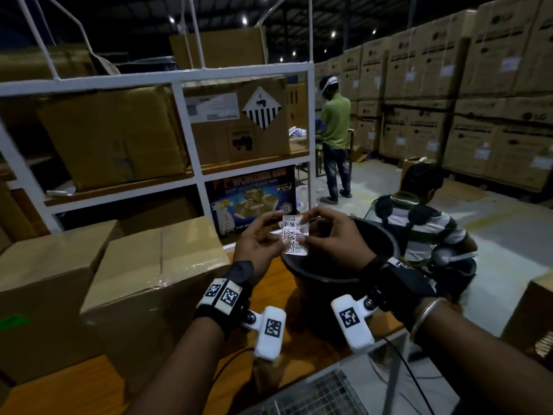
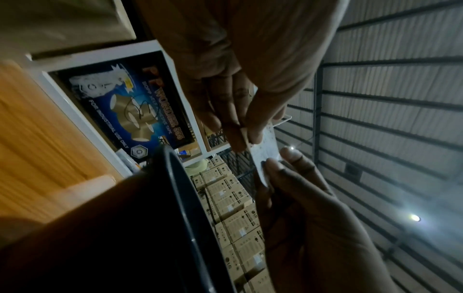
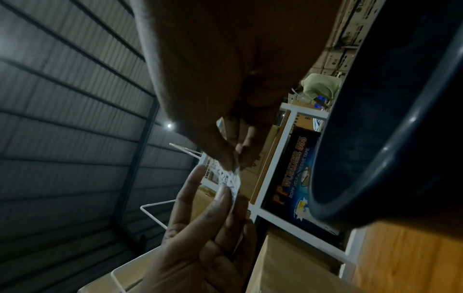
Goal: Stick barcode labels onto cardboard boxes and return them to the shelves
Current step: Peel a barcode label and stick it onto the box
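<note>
two plain brown cardboard boxes point(image 1: 143, 283) stand side by side on the orange wooden counter point(image 1: 269, 283) at lower left of the head view, before the white metal shelf rack point(image 1: 191, 139). one dark round plastic bucket point(image 1: 344, 265) sits centre right. just above its rim, the left hand point(image 1: 257, 244) and right hand point(image 1: 332, 238) each pinch one small white barcode label point(image 1: 293, 235). the step looks like peeling its backing; next, press it onto a box.

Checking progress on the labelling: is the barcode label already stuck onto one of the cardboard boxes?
No. The barcode label is pinched in the air between the left hand and the right hand, above the black bucket.
</note>
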